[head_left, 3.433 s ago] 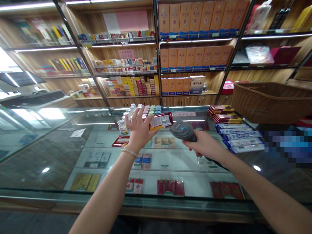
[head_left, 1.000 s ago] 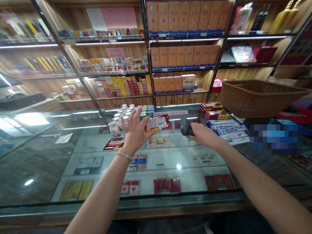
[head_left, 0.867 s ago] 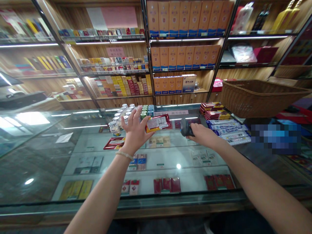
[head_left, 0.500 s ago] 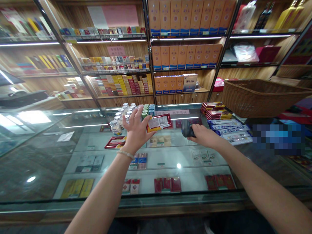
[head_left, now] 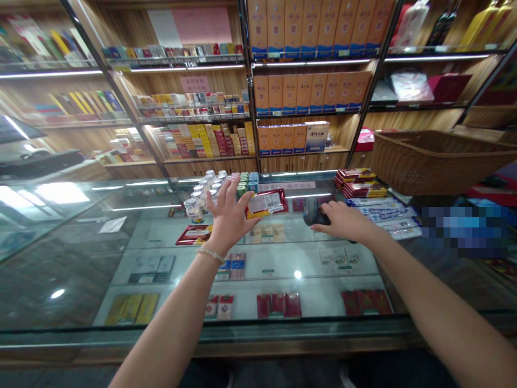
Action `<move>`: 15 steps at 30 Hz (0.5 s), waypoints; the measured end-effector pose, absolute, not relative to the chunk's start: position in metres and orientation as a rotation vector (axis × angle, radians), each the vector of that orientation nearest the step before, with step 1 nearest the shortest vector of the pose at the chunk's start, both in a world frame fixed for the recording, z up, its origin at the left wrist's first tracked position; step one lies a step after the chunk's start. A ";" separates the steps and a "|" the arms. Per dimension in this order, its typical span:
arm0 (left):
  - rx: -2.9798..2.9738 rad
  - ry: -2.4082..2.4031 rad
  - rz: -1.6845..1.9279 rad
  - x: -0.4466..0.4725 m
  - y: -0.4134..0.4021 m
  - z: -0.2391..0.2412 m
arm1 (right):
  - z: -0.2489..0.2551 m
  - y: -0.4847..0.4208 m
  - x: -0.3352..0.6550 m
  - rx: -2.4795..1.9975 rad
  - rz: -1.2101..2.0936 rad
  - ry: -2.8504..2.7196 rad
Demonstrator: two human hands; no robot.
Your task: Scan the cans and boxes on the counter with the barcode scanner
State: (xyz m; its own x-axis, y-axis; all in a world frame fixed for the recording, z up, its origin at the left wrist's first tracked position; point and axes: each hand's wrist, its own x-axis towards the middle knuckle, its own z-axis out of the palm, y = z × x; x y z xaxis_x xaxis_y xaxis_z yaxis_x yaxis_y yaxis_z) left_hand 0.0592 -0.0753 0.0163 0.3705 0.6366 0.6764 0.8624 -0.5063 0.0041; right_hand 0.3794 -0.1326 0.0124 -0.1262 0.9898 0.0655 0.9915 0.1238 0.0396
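Note:
My left hand grips one end of a red and yellow snack packet between thumb and forefinger, the other fingers spread. A white barcode label faces up on that packet. In my right hand is a dark barcode scanner, its head pointed left toward the packet, with a gap between them. A similar red packet lies on the glass counter left of my left wrist. Small bottles with white caps and green-blue cans stand behind my left hand.
Stacked red packets and blue-white packets lie to the right. A wicker basket stands beyond them. Cigarette packs show beneath the glass. Wooden shelves with orange boxes line the back, and a white paper lies at left.
The view has shifted slightly. My left hand still holds the packet, and the scanner in my right hand has turned a little.

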 end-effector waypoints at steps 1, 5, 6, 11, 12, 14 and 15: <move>-2.289 -1.312 -0.885 0.059 -0.076 0.016 | 0.016 -0.133 0.381 -2.054 -0.104 -2.318; -2.317 -1.313 -0.867 0.062 -0.078 0.017 | 0.027 -0.134 0.383 -2.004 -0.199 -2.184; -2.328 -1.310 -0.864 0.063 -0.079 0.018 | 0.028 -0.133 0.382 -1.969 -0.241 -2.149; -2.376 -1.298 -0.878 0.069 -0.085 0.018 | 0.015 -0.131 0.368 -1.701 -0.423 -2.099; -2.386 -1.296 -0.878 0.071 -0.086 0.018 | 0.010 -0.131 0.365 -1.671 -0.431 -2.124; -2.412 -1.285 -0.873 0.074 -0.088 0.018 | 0.002 -0.131 0.358 -1.626 -0.429 -2.170; -2.426 -1.276 -0.868 0.076 -0.090 0.019 | 0.000 -0.131 0.355 -1.611 -0.431 -2.183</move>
State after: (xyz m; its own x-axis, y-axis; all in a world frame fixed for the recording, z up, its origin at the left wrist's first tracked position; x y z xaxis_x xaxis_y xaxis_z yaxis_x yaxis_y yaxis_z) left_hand 0.0759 -0.0897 0.0186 0.4337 0.6564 0.6173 0.8153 -0.5776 0.0415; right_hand 0.3547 -0.1310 -0.0003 -0.2619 0.8358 0.4825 0.9565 0.2913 0.0145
